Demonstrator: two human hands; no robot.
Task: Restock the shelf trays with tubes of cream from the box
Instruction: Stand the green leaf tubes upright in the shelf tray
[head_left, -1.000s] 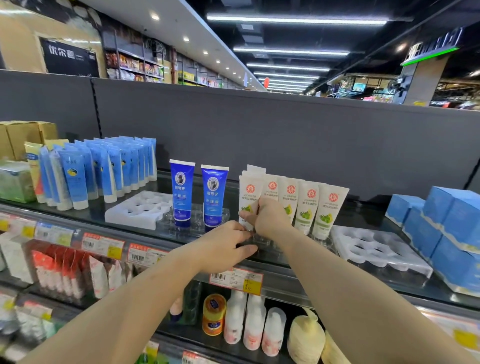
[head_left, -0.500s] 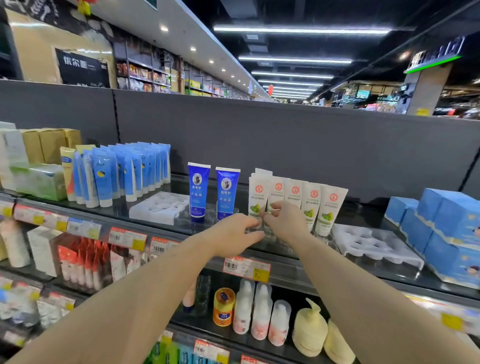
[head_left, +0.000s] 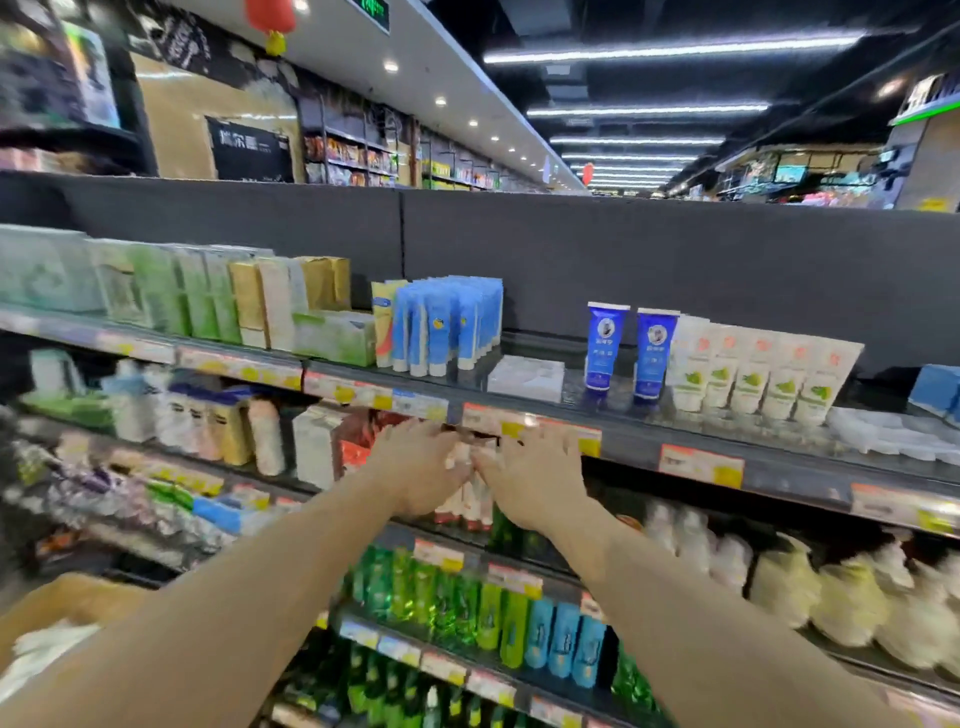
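Near the shelf (head_left: 623, 431) edge, below white tubes (head_left: 748, 374), left hand (head_left: 421, 467) and right hand (head_left: 530, 480) meet; grip unclear, blurred.

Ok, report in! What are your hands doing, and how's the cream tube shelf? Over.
Left hand and right hand below the shelf edge, blurred, grip unclear. Five white green-labelled cream tubes upright in their row. Nothing blocking.

- Up past my right hand (head_left: 535, 483), the white cream tubes (head_left: 753, 374) look like smooth matt plastic.
- Beside them, two blue tubes (head_left: 628, 348) shine glossy.
- Above my left hand (head_left: 421, 467), the empty white tray (head_left: 525, 378) looks like moulded plastic.
- The shelf's price tags (head_left: 701, 464) look like paper.
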